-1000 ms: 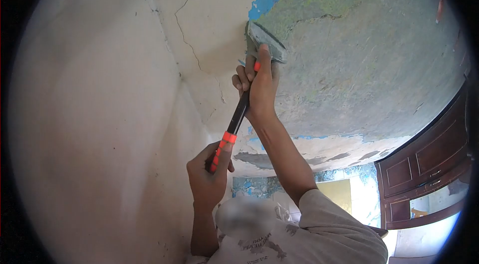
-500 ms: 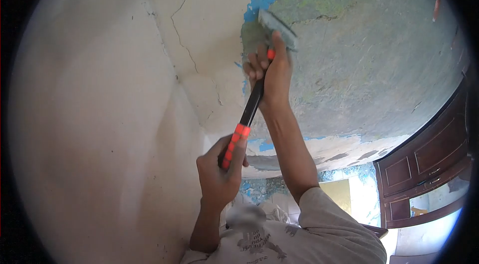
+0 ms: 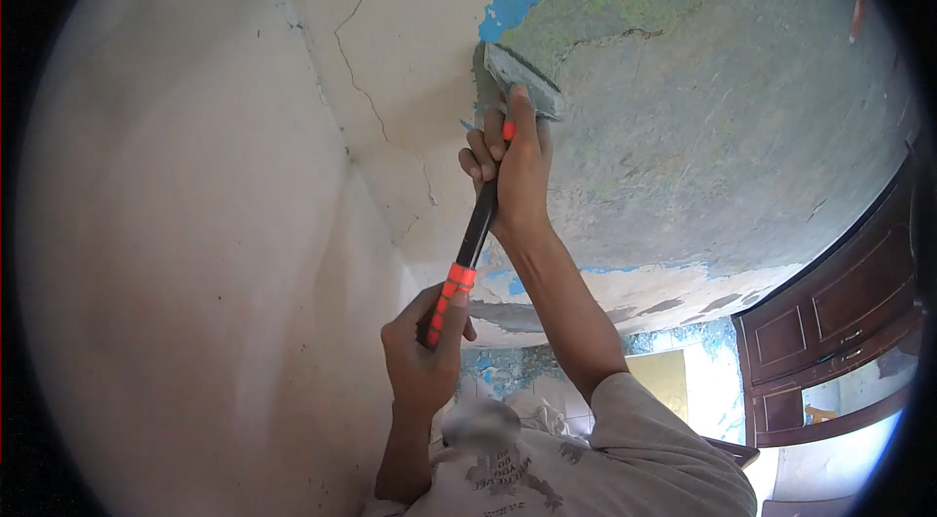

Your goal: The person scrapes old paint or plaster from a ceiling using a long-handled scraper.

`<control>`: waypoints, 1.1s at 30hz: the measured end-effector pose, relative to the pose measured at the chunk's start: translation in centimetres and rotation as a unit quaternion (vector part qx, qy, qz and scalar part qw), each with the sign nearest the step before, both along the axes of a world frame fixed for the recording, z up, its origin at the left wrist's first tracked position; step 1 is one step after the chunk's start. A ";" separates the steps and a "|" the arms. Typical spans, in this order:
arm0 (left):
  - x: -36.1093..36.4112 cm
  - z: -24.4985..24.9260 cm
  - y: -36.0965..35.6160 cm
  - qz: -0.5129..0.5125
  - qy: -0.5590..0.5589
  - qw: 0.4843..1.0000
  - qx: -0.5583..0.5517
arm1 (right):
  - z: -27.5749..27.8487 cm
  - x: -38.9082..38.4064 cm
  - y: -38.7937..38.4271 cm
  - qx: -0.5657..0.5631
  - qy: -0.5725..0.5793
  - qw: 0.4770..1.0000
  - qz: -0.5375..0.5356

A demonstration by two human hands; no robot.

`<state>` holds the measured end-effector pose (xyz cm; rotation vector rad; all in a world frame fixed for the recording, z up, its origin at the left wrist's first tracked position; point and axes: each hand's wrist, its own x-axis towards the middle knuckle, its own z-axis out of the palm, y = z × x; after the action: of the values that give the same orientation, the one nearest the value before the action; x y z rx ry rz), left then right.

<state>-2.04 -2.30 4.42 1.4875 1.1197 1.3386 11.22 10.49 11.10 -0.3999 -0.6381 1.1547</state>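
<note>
A long-handled scraper (image 3: 475, 236) with a black shaft, a red-orange grip and a wide grey blade runs up the middle of the view. My left hand (image 3: 427, 346) is closed around the red-orange grip at its lower end. Higher up, my right hand (image 3: 517, 161) wraps the shaft close under the blade, its thumb pointing up at the blade. The blade lies against the wall (image 3: 673, 146), at the left border of a bare grey-green patch. Blue paint (image 3: 517, 4) shows along the upper left rim of that patch.
Cream wall with a thin crack (image 3: 366, 78) lies to the left, meeting another wall at a corner. Dark wooden cabinets (image 3: 830, 302) stand at the right. Below them is a bright opening. My shirt (image 3: 625, 449) fills the bottom.
The scraper has moved down and slightly left, with both hands still on it. Its blade now sits lower, under the blue paint.
</note>
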 end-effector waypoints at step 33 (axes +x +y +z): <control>0.8 0.9 0.9 -0.022 -0.021 0.999 0.033 | 2.4 1.8 0.4 0.023 -0.013 0.998 -0.058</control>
<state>-1.25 -1.37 5.29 1.5168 1.0201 1.3827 13.01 10.90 13.46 -0.4074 -0.6543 1.0247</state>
